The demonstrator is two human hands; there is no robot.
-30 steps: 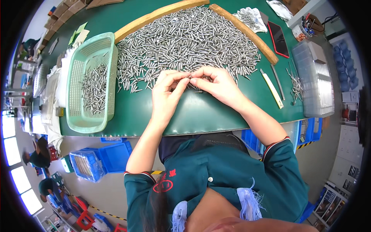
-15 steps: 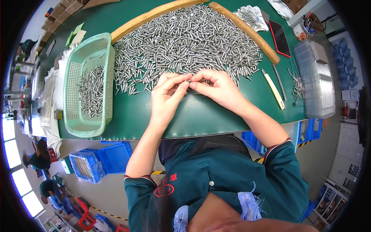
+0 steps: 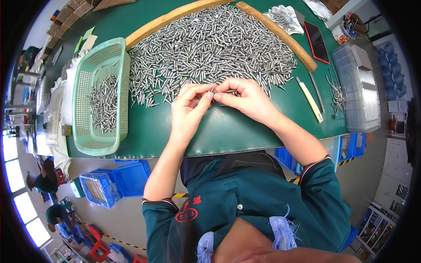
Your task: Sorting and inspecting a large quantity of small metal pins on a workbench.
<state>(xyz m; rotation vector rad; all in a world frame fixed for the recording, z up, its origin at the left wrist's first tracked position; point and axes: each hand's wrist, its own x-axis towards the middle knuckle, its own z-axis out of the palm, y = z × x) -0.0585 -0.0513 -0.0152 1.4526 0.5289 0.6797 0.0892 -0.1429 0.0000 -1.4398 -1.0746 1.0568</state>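
A broad heap of small metal pins (image 3: pixel 210 48) covers the middle of the green table. At its near edge my left hand (image 3: pixel 191 105) and my right hand (image 3: pixel 246 98) meet, thumbs and forefingers pinched together. Between the fingertips is a small metal pin (image 3: pixel 213 90), mostly hidden by them. Both hands are closed, and more pins show under the curled fingers of the right one. Left of the heap stands a pale green plastic basket (image 3: pixel 125 101) with a smaller pile of the same pins inside.
Wooden strips (image 3: pixel 280 37) border the heap at the back and right. On the right lie a cream-handled knife (image 3: pixel 312 103), a thin metal strip (image 3: pixel 316 92), thin metal rods (image 3: pixel 337 96), a red-edged tablet (image 3: pixel 316 43) and a clear plastic case (image 3: pixel 362 94). Blue crates (image 3: pixel 131 179) stand below the table.
My fingertips have shifted very slightly around the pin. Both hands stay in the same place, and the heap and basket look unchanged.
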